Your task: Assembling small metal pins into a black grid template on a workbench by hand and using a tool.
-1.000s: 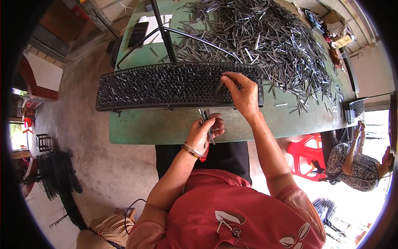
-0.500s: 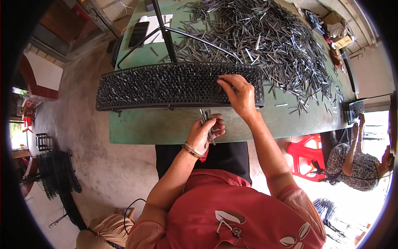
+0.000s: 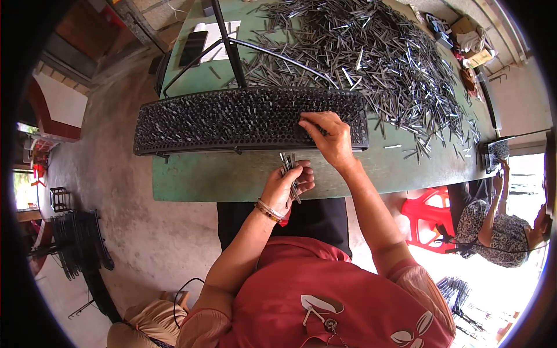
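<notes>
A long black rack (image 3: 191, 145) with rows of round holes lies along the near side of the green table, and many thin dark strips stand in its holes. My left hand (image 3: 293, 180) is closed around a small bundle of thin metallic strips (image 3: 285, 162), just in front of the rack's near edge. Over the right part of the rack is my right hand (image 3: 331, 134), thumb and forefinger pinched together at the holes. Whatever sits between those fingertips is too small and dark to make out.
A large heap of loose dark strips (image 3: 371, 58) covers the far right of the green table (image 3: 197, 180). A black metal frame (image 3: 232, 58) rises behind the rack. A phone (image 3: 193, 47) lies at the far left. To the right, another person (image 3: 493, 229) works beside a red plastic chair (image 3: 429, 217).
My right hand has shifted slightly left and a little toward me over the rack. The left hand stays in place with its bundle of strips.
</notes>
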{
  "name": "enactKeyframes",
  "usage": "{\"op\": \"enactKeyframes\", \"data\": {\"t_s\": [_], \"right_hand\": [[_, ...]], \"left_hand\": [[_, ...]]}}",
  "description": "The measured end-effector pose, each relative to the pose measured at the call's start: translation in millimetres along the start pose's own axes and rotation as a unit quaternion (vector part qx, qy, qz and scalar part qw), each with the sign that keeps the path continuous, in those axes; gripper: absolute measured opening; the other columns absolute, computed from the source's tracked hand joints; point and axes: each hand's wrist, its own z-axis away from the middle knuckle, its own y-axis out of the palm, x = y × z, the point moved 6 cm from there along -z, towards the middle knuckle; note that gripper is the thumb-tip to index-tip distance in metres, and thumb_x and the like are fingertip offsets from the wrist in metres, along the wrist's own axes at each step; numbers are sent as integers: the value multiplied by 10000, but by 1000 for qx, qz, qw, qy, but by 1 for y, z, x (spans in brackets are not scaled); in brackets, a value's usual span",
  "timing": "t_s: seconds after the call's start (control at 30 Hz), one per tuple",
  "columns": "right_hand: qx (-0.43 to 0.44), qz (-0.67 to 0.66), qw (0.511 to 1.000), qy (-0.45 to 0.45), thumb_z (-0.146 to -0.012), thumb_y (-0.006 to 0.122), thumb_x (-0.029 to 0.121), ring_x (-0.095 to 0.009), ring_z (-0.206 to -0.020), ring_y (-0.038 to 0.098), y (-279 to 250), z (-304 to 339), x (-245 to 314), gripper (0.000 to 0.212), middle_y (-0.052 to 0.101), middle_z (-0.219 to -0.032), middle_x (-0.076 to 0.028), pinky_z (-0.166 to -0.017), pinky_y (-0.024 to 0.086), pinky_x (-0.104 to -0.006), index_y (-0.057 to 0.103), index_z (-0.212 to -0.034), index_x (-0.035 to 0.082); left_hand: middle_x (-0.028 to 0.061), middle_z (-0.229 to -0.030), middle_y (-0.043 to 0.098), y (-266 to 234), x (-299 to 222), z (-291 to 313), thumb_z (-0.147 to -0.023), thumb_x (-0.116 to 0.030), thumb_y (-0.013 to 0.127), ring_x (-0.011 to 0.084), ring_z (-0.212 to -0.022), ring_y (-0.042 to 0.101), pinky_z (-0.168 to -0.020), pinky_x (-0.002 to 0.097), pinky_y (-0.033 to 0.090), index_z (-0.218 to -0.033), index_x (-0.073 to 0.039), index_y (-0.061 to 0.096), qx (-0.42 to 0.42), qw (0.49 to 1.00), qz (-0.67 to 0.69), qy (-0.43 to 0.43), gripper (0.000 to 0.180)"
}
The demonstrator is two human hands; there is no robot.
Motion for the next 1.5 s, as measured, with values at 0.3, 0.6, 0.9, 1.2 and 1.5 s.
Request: {"op": "enactKeyframes", "data": {"t_s": [0.3,0.6,0.9,1.2,1.5], "right_hand": [[28,87,993,-77,-774,698,82,-227,-860,591,4,2,4,232,651,-967,-58,-770,418,-343,698,-1006,86],[73,104,986,-109,-795,677,94,-237,-881,569,-2,-1,15,214,624,-1011,-59,-792,412,-355,692,-1008,78],[200,-187,949,158,-841,703,176,-157,-796,603,-6,30,18,202,655,-844,-103,-703,476,-308,694,-876,-22],[152,-223,912,309,-856,698,192,-83,-663,583,-15,36,-11,222,673,-710,-40,-605,473,-240,708,-885,-28],[16,-3,997,71,-800,709,136,-214,-727,645,-38,-12,-9,142,693,-816,-101,-656,494,-314,712,-889,25]], "left_hand": [[86,-945,636,6,1,3,-937,-133,527,163,-834,634,-748,318,556,-1147,46,577,22,999,-43,-22,280],[100,-983,607,18,1,6,-950,-129,498,191,-878,627,-738,350,567,-1194,36,528,70,995,-37,-53,297],[114,-1025,615,31,-10,11,-967,-161,480,204,-919,623,-737,370,570,-1119,2,545,130,990,-40,-40,232],[111,-1030,625,29,-6,4,-974,-227,488,195,-911,629,-733,364,566,-1197,2,539,86,995,-53,-10,324],[112,-1001,627,22,1,2,-975,-224,481,193,-889,631,-720,350,568,-1184,24,541,60,996,-67,-20,330]]}}
